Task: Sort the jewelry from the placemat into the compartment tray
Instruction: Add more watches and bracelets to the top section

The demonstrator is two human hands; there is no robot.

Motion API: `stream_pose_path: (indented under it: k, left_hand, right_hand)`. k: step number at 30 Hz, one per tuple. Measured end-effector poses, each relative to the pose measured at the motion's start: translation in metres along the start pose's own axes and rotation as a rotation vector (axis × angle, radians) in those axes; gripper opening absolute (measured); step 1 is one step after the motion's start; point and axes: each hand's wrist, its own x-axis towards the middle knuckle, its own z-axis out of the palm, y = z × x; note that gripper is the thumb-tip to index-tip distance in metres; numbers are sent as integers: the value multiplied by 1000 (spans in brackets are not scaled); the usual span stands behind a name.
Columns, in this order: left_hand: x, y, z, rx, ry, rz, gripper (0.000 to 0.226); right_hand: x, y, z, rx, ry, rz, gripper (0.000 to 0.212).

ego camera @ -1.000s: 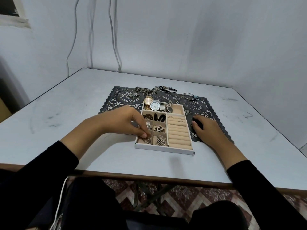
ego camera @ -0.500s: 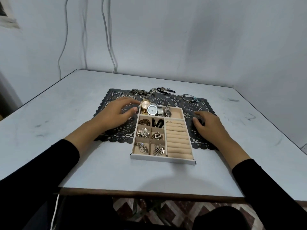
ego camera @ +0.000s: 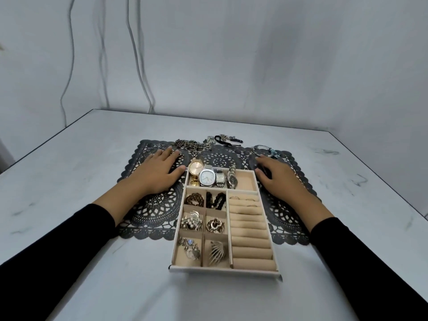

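Observation:
A beige compartment tray [ego camera: 266, 269] lies on a black lace placemat [ego camera: 157, 205]. Several watches [ego camera: 208, 177] fill its back compartment; beads, brooches and a shell-shaped clip [ego camera: 216, 251] sit in the small left compartments, and rings [ego camera: 235, 197] sit in the ring rolls on the right. My left hand [ego camera: 159, 172] lies flat on the placemat left of the tray, fingertips beside a metal chain [ego camera: 192, 144] and small rings [ego camera: 150, 151]. My right hand [ego camera: 275, 177] rests on the placemat right of the tray, fingers reaching toward a silver bangle with a blue charm [ego camera: 266, 150]. Neither hand holds anything.
A black cord bracelet [ego camera: 228, 139] and a small metal piece lie on the table just behind the placemat. The pale marbled table [ego camera: 92, 181] stands in a corner of grey walls, with cables hanging at the back left.
My left hand has left the tray's front compartment and moved back and left across the placemat to the chain. My right hand slid a little farther back. The view tilted up.

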Motion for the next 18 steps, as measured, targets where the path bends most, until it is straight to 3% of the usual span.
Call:
stream_pose_path:
  k: [9,13,18]
  left_hand:
    - [28,-2,-1,-3,-17,116,66]
    - [39,-4,-2,-30,-16,164,93]
    - [57,-4,0,-6,-2,211,92]
  right_hand:
    - [41,7,11,17,-17,-48,44]
    - [56,9,15,-1,-15,-76,42]
    - [77,5,22,11,-16,-98,40]
